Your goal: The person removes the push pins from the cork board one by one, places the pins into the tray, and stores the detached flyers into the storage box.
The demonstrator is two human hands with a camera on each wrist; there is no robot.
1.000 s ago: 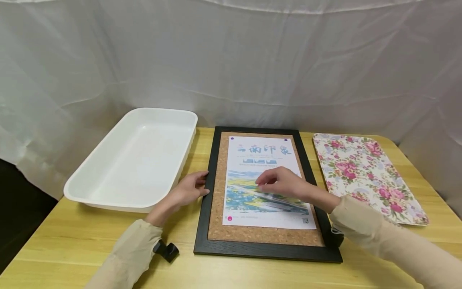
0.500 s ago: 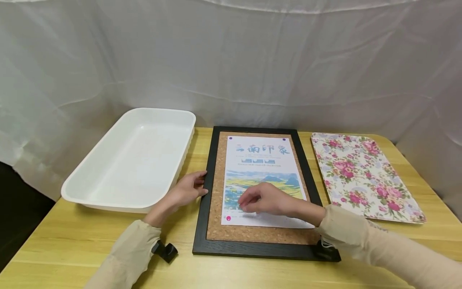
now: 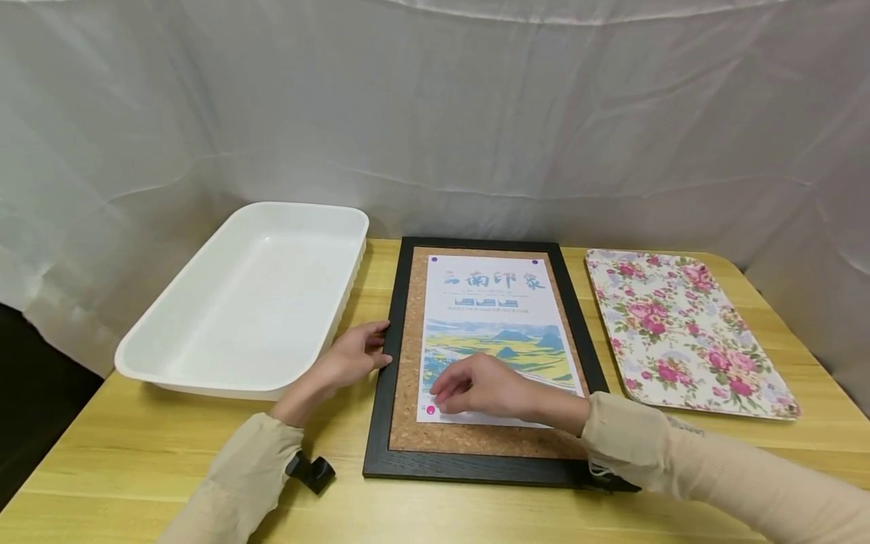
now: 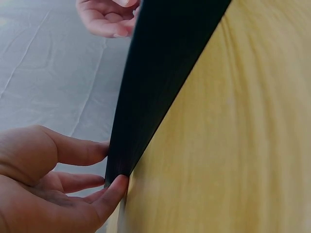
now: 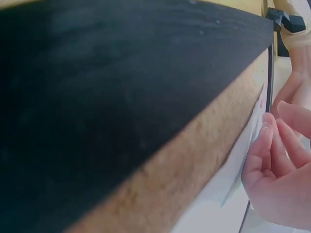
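1. Your right hand is resting on the lower left part of the poster, with the fingers loosely curved and the fingertips close to the pink pushpin; I cannot tell if they are already pinching it.
2. Your left hand is steadying the left edge of the black-framed cork board, with the fingers almost straight against the frame.
3. The poster is lying flat on the cork, between the white plastic tray and the floral tray.
4. To do it well, keep the left hand pressing the frame and take the pin straight up, so the paper is not tearing.
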